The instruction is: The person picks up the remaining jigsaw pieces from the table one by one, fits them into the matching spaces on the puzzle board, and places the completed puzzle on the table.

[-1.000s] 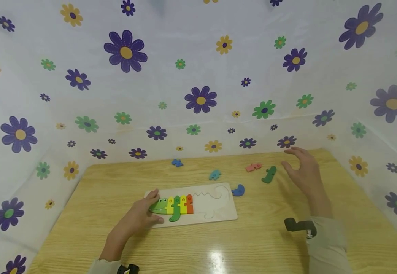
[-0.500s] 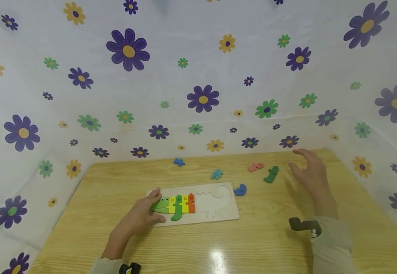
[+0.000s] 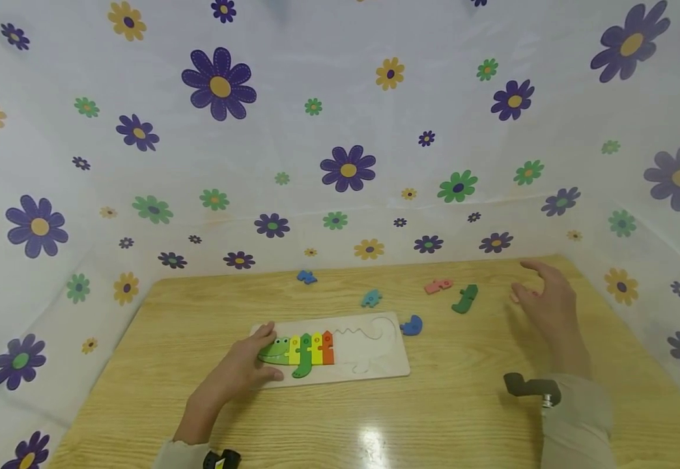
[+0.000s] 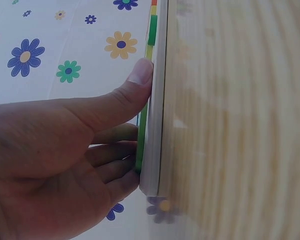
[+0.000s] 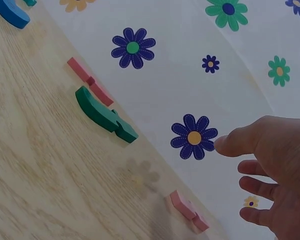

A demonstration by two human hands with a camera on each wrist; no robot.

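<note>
My left hand [image 3: 236, 374] holds the left end of a pale wooden puzzle board [image 3: 375, 365], its thumb along the near side and fingers toward the far edge. Set in the board are a green crocodile head [image 3: 278, 352], yellow pieces [image 3: 317, 352], a green leg piece [image 3: 303, 358] and an orange piece [image 3: 327, 350]. The right half shows a bare outlined recess. My right hand [image 3: 551, 305] is above the table's right side, thumb and fingers apart, holding nothing. Below it in the right wrist view lies a pink puzzle piece [image 5: 189, 210], mostly hidden behind the thumb in the head view.
Loose pieces lie beyond and right of the board: a blue piece [image 3: 307, 277], a teal piece [image 3: 371, 298], another pink piece [image 3: 438, 286], a green leg piece [image 3: 465, 299] and a curved blue tail piece [image 3: 412, 325]. A flowered cloth [image 3: 223, 195] stands around the wooden table [image 3: 199, 306].
My right hand has moved to the right, away from the loose green piece and over toward the pink piece at the far right. The left hand has stayed on the board.
</note>
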